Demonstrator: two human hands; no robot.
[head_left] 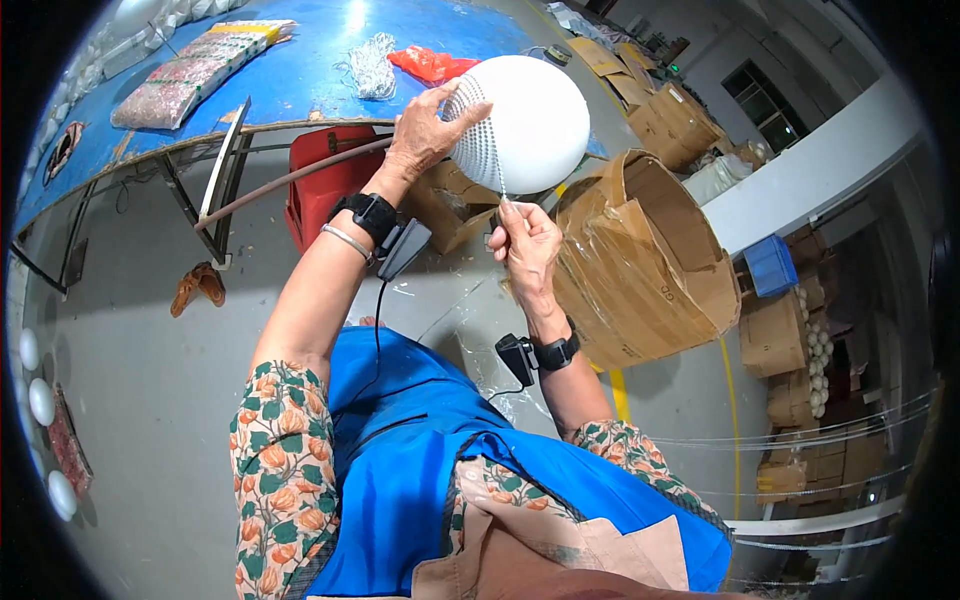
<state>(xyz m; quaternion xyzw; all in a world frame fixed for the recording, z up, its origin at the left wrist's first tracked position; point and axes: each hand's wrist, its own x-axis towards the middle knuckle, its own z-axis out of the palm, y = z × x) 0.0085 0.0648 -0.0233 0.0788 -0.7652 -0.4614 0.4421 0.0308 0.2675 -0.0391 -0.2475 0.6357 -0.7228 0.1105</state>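
Note:
In front of me, by the table's edge, is a large smooth white ball [540,125]. Rows of small pale beads [478,145] wrap its left side, lying close against one another. My left hand [425,132] grips the ball from the left, its fingers and thumb pressed over the beaded rows. Below the ball, my right hand [530,240] pinches a taut bead string [502,182] that runs up to the last row. Whatever supports the ball from behind is hidden. Dark straps with small black devices sit on both wrists.
On the blue table [310,50] lie a white string bundle [373,68], a red plastic bag [430,65] and a clear packed bag [205,72]. A large open cardboard box [640,270] stands close on the right. A brown bar [290,182] juts beneath the table near a red container [325,180].

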